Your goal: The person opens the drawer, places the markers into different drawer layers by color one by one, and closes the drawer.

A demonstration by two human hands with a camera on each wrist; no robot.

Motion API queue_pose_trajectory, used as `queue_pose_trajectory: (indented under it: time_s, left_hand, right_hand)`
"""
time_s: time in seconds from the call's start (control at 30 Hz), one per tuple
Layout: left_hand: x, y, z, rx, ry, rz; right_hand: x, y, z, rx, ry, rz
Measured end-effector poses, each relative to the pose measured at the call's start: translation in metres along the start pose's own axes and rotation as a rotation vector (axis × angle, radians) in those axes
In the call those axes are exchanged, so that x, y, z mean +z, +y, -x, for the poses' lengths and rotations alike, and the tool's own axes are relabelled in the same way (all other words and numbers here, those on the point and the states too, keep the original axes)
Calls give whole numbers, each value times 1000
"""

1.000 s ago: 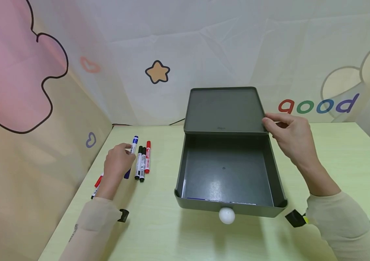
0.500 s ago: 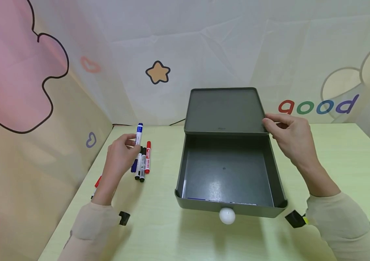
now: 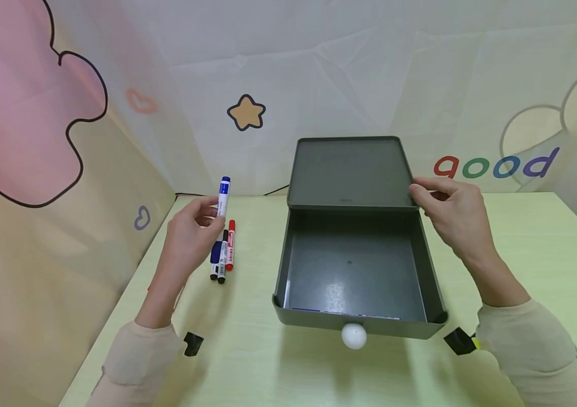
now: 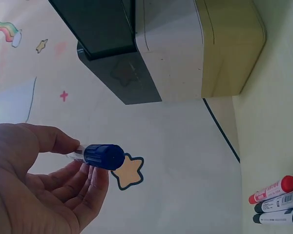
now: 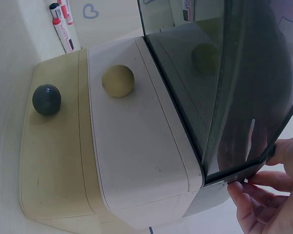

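A: What does the left hand (image 3: 194, 229) have?

B: A blue marker (image 3: 223, 199), pinched between thumb and fingers. It's raised off the table (image 3: 548, 243), nearly upright with a slight lean, one blue end above the grip and a dark blue end below it

A: And what lies around that grip?

B: Below it, on the table, two black-capped markers (image 3: 223, 257) side by side, partly hidden by the held one. A red marker (image 3: 231, 246) lies just to their right; whether they touch I can't tell. On the wall beyond the grip there's an orange star (image 3: 246, 113)

A: The right hand (image 3: 456, 215)?

B: Thumb and bent fingers grip the edge of the grey top (image 3: 347, 172), at its right side near the front corner

A: What sits near that hold?

B: Leftward and toward the person, the grey drawer (image 3: 314, 318), pulled out, with a white knob (image 3: 354, 336) in front. Lower than the hold, a white tier (image 5: 141, 131), then a yellow tier (image 5: 53, 165), each with a round knob

A: Is the blue marker in the drawer?

B: No, it's in the left hand's pinch, well apart from the drawer, which is off to that grip's right
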State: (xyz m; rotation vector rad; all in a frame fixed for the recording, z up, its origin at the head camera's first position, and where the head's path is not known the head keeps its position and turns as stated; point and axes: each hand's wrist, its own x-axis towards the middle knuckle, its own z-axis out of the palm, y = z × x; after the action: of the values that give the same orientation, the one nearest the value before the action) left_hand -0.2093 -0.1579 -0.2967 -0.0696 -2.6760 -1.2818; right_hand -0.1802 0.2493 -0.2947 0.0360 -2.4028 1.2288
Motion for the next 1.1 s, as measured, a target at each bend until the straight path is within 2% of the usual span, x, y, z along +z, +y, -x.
queue_pose_trajectory:
  time_s: [0.47,0.63,0.83,1.1]
  left_hand:
    - [-2,39,20,147,-46,137]
    - [-1,55,29,187,-52,146]
    - [-1,69,33,241,-68,147]
    - [2,90,39,335,-90,201]
  right_hand:
    - [1,-1,0,-3,3,-9]
    - [1,-1,-1,-5,3,2]
    - [1,-1,0,-6,1,4]
    - [0,-1,0,2,2,3]
